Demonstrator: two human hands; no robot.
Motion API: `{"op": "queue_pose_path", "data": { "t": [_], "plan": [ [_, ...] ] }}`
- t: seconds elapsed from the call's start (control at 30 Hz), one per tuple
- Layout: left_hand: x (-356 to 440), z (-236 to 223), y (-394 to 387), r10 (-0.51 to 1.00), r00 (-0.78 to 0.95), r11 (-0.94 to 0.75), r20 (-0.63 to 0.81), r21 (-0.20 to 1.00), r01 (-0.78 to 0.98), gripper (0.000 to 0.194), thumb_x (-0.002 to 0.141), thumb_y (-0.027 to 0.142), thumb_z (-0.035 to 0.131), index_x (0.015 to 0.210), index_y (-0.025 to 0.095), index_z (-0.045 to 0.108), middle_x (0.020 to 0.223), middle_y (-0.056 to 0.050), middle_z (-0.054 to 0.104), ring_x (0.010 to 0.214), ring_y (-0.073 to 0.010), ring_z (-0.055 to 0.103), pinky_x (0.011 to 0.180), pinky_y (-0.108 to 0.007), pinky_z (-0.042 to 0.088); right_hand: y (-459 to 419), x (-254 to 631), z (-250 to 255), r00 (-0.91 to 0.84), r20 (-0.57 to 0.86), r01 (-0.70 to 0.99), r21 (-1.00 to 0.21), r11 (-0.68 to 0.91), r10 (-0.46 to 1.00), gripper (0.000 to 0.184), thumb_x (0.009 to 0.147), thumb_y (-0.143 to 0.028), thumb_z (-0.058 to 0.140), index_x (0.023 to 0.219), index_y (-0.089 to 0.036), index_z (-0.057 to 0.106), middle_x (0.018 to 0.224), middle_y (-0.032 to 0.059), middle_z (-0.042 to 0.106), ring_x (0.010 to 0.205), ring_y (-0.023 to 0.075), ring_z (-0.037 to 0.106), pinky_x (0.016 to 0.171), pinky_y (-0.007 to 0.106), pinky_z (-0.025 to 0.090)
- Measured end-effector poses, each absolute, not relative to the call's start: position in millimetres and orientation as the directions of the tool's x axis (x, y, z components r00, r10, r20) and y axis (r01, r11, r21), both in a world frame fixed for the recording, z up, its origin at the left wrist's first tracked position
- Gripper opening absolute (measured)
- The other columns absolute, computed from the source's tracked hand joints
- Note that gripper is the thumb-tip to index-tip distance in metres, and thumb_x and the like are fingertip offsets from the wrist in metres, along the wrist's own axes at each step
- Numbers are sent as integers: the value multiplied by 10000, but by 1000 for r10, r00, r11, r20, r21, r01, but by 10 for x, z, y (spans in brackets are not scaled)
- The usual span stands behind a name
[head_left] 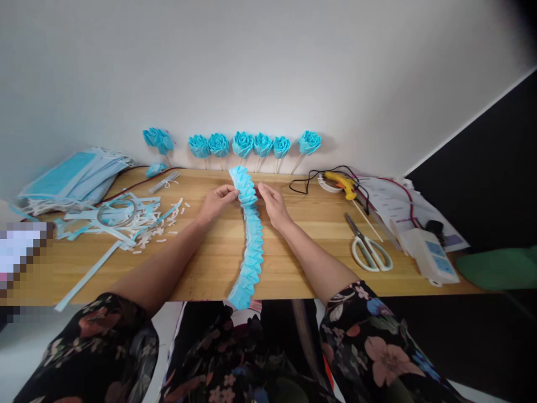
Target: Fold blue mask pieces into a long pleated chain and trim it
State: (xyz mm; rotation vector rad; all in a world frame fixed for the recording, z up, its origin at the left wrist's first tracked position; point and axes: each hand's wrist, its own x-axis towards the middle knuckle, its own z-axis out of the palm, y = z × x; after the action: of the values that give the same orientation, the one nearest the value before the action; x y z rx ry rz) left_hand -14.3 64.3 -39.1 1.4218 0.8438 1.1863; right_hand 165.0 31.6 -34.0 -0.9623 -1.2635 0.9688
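A long blue pleated strip (250, 235) made of folded pieces lies down the middle of the wooden table (302, 263), from the back to the front edge. My left hand (218, 201) pinches the strip's left edge near its far end, fingers closed on it. My right hand (272, 202) rests just right of the strip at the same height, fingers curled and touching its right edge.
Several blue fabric roses on sticks (243, 144) lean against the wall. A stack of blue face masks (71, 179) and cut scraps (126, 221) lie at left. A yellow glue gun (342, 183), scissors (369, 246) and a white box (428, 254) lie at right.
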Motion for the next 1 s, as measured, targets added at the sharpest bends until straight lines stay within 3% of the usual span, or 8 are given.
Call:
{"op": "queue_pose_path", "data": {
  "t": [0.13,0.3,0.5,0.67,0.8,0.93,1.0],
  "plan": [
    [-170,-434,698,961,180,-172,208,965,-196,372,725,513,780,753,161,664,677,-12,668,617,-128,583,650,-272,463,314,1656,-322,-47,298,-56,-954,296,953,442,840,-622,610,954,-220,752,961,30,736,1000,211,649,912,325,499],
    [-159,-435,675,956,200,-165,217,955,-245,384,731,527,777,784,161,673,692,-9,672,643,-125,597,669,-258,484,343,1636,-335,-75,255,-65,-966,250,964,398,734,-566,742,925,-217,733,892,8,728,844,171,646,813,298,507],
    [-131,-425,647,925,293,-205,243,967,-153,497,812,647,634,763,155,685,735,-44,678,690,-148,608,674,-267,481,377,1642,-355,-1,261,28,-965,261,965,346,747,-535,722,778,-193,677,696,-30,628,667,130,542,664,259,438],
    [-119,-347,586,921,319,-211,225,974,-79,451,712,598,761,797,158,708,743,-31,692,691,-149,602,710,-274,483,393,1643,-340,56,256,9,-967,256,965,357,731,-542,724,792,-193,689,723,-19,644,686,140,549,669,269,435],
    [-127,-293,544,931,313,-169,188,982,-89,423,675,552,796,742,150,682,706,-23,688,669,-151,614,712,-280,488,401,1638,-335,57,259,17,-966,259,964,388,747,-578,706,790,-192,711,762,-6,685,750,160,591,738,280,467],
    [-157,-289,562,952,253,-138,173,979,-150,365,710,493,768,693,150,644,638,-8,656,618,-134,604,671,-261,471,397,1639,-344,6,268,-58,-962,268,963,422,770,-611,687,881,-208,749,932,16,738,914,188,636,896,314,474],
    [-170,-304,584,963,212,-130,167,975,-178,328,726,454,761,696,150,642,634,0,645,607,-115,587,652,-241,451,391,1638,-347,-36,258,-74,-964,255,965,421,757,-605,707,911,-216,753,950,15,738,929,185,634,905,310,471]
  ]
}}
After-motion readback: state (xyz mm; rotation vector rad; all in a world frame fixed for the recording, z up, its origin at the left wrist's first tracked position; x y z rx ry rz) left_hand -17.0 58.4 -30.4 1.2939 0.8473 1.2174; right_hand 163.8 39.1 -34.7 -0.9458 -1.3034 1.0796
